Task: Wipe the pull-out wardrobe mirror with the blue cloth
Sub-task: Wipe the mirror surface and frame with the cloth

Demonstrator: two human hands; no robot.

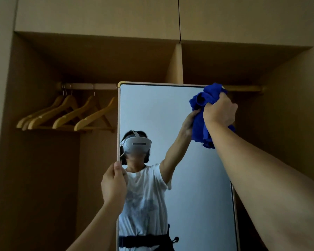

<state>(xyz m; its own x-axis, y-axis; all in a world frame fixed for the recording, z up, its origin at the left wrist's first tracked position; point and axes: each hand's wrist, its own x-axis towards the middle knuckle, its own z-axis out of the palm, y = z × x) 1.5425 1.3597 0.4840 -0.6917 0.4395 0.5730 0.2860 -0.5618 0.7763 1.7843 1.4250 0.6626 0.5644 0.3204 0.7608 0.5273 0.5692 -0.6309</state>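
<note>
Right hand (pixel 220 110) is clutching a bunched-up deep blue cloth (pixel 202 113), fingers curled tight round the wad, and is pressing it against the glass near the top right corner of the tall pull-out wardrobe mirror (pixel 161 109); the arm is reaching up from the lower right of the view. The cloth is covering that corner, with folds hanging below the wrist onto the glass. Left hand (pixel 114 184) is gripping the mirror's left edge about halfway down the visible height, thumb lying on the front of the thin pale frame, the other fingers going behind it and hidden. The mirror is standing upright in front of the open light-brown wooden wardrobe (pixel 34 160), its frame rounded at the corners with a yellowish cap at the top left. Glass is reflecting a person in a white t-shirt and a white headset with a dark belt at the waist, arm raised to the cloth. Behind the mirror a wooden hanging rail (pixel 87 86) is running across the wardrobe, with several bare wooden coat hangers (pixel 67 115) hanging on its left part, well apart from the cloth. A vertical divider panel (pixel 177 64) is standing above the mirror's top edge, and closed upper cabinet doors (pixel 98 15) are sitting above the open compartments.
</note>
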